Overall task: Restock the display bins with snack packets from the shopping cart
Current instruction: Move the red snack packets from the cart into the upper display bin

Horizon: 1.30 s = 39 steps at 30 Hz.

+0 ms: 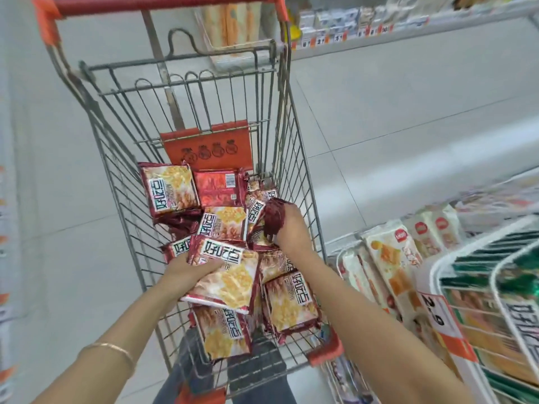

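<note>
Glossy foil packets (224, 282) gripped by left hand (186, 269), right hand (291, 225) clutching crinkled edge

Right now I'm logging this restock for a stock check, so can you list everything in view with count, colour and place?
shopping cart: one, grey wire with red-orange handle and corners, centre, seen from above.
snack packets: a loose pile, exact count unclear, dark red with yellow and white fronts, in the cart basket.
orange flap: one, on the cart's far end wall.
display bins: white wire, at right, holding packets.
pale packets: a row, white with orange, standing at right beside the cart.
price tag: one, orange and white, on the bins at right.
upper shelf: white, top right, with small price labels.
bangle: one, gold, left wrist.
left hand: grips a packet.
right hand: grips dark red packets.
</note>
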Motion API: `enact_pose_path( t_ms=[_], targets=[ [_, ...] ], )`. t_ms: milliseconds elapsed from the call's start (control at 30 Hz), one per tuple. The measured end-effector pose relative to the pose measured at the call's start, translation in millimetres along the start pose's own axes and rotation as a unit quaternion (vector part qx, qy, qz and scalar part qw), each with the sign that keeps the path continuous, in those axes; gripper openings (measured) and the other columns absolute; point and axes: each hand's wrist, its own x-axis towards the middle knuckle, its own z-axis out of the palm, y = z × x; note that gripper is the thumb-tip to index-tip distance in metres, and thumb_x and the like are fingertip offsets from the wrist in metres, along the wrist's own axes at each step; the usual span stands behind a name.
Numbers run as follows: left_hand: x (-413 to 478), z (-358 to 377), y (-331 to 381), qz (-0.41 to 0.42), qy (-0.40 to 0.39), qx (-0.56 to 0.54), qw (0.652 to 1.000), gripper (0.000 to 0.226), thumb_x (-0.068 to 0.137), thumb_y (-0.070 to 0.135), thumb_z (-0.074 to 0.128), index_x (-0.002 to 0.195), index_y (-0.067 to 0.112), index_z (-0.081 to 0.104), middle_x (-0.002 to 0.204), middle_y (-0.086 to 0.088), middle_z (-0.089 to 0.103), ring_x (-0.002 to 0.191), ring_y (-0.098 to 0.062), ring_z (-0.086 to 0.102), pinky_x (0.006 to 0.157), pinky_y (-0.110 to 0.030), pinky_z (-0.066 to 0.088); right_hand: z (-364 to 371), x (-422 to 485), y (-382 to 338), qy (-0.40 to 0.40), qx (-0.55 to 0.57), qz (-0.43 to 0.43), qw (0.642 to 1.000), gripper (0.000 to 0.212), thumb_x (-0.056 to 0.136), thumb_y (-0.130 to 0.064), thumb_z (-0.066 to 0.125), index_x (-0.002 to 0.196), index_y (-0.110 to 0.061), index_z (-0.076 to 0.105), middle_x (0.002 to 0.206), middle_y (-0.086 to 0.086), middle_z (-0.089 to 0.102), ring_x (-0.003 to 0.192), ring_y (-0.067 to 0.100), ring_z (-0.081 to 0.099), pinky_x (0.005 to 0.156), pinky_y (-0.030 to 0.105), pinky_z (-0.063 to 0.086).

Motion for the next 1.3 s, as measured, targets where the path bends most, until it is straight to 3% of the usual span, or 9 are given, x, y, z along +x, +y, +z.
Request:
enact_pose_path(
  t_ms=[167,367,567,667,733,867,1000,1067,1300],
  targets=[
    [-12.8,-7.1,-17.6,0.021,0.058,-0.071,0.996,0.059,0.076,0.051,0.076,0.124,0.019,0.06,0.118,-0.002,0.071,0.092,-0.017,0.069,0.088,-0.034,0.049,12.8,53.8,-0.2,-0.171,-0.532,-0.162,0.814,0.092,0.086,-0.037,0.073,0.158,-0.017,0.02,0.167,0.01,0.0,0.154,0.033,-0.005,0.122,0.057,0.006],
    [-17.1,-8.7,-24.1,0.01,0.124,-0.11,0.986,0.086,0.088,0.07,0.041,0.152,0.012,0.035,0.153,-0.003,0.041,0.138,-0.028,0.042,0.107,-0.04,0.035,11.5,69.7,13.4,-0.199,-0.609,-0.265,0.721,0.064,0.086,-0.028,0.074,0.145,-0.021,0.048,0.157,0.01,0.035,0.144,0.03,0.031,0.114,0.046,0.033],
    [-20.4,-7.8,-20.3,0.019,0.193,-0.125,0.973,0.082,0.097,0.067,0.028,0.156,0.01,0.026,0.16,-0.01,0.032,0.14,-0.029,0.041,0.113,-0.043,0.037,-60.9,65.9,-46.3,-0.215,-0.322,-0.237,0.891,0.093,0.071,-0.082,0.057,0.139,-0.019,0.049,0.125,0.003,0.064,0.119,0.027,0.055,0.106,0.042,0.044],
    [-30.0,-5.7,-6.0,0.038,0.193,-0.163,0.967,0.068,0.103,0.054,0.032,0.152,0.008,0.033,0.145,-0.003,0.048,0.093,-0.011,0.061,0.055,-0.015,0.052,-112.0,54.2,-68.0,-0.245,-0.191,-0.148,0.939,0.074,0.086,-0.065,0.06,0.139,-0.015,0.053,0.141,0.006,0.057,0.13,0.029,0.052,0.109,0.037,0.039],
    [-39.6,-6.4,7.8,0.034,0.185,-0.184,0.965,0.064,0.105,0.047,0.032,0.154,0.006,0.027,0.144,-0.004,0.045,0.089,-0.008,0.052,0.039,-0.005,0.04,-134.8,45.8,-66.3,-0.266,-0.115,-0.099,0.952,0.048,0.084,-0.06,0.064,0.105,-0.018,0.069,0.109,0.003,0.069,0.109,0.028,0.06,0.09,0.033,0.045],
    [-50.2,-12.3,29.7,0.075,0.177,-0.151,0.97,0.122,0.068,0.097,0.03,0.158,0.014,0.019,0.155,-0.011,0.04,0.122,-0.025,0.057,0.103,-0.042,0.05,-168.1,11.7,-73.7,-0.303,0.016,-0.036,0.952,0.048,0.083,-0.06,0.061,0.087,-0.013,0.067,0.081,0.01,0.067,0.07,0.022,0.057,0.064,0.031,0.04],
    [-86.7,-6.9,62.9,0.096,0.103,-0.161,0.977,0.084,0.096,0.07,0.025,0.157,0.012,0.021,0.13,-0.003,0.056,0.096,-0.015,0.06,0.086,-0.03,0.048,-185.3,-32.1,-84.7,-0.336,0.225,0.041,0.914,0.033,0.102,-0.041,0.047,0.114,-0.012,0.059,0.1,0.004,0.07,0.087,0.019,0.066,0.082,0.032,0.053],
    [-105.5,-3.5,74.7,0.101,0.093,-0.182,0.974,0.074,0.1,0.064,0.022,0.157,0.017,0.021,0.143,-0.008,0.051,0.121,-0.024,0.054,0.104,-0.045,0.043,-183.8,-55.6,-90.1,-0.332,0.337,0.061,0.879,0.03,0.104,-0.038,0.043,0.117,-0.012,0.052,0.105,0.008,0.068,0.097,0.023,0.066,0.092,0.039,0.052],
    [-47.4,-17.8,70.2,0.142,-0.025,-0.281,0.949,0.137,0.028,0.109,0.037,0.15,0.047,0.025,0.162,-0.005,0.03,0.143,-0.035,0.037,0.108,-0.068,0.033,-169.3,-138.4,-132.9,-0.276,0.455,0.095,0.841,0.026,0.1,-0.032,0.052,0.109,-0.007,0.057,0.098,0.01,0.074,0.09,0.021,0.071,0.073,0.028,0.057]
  ],
)
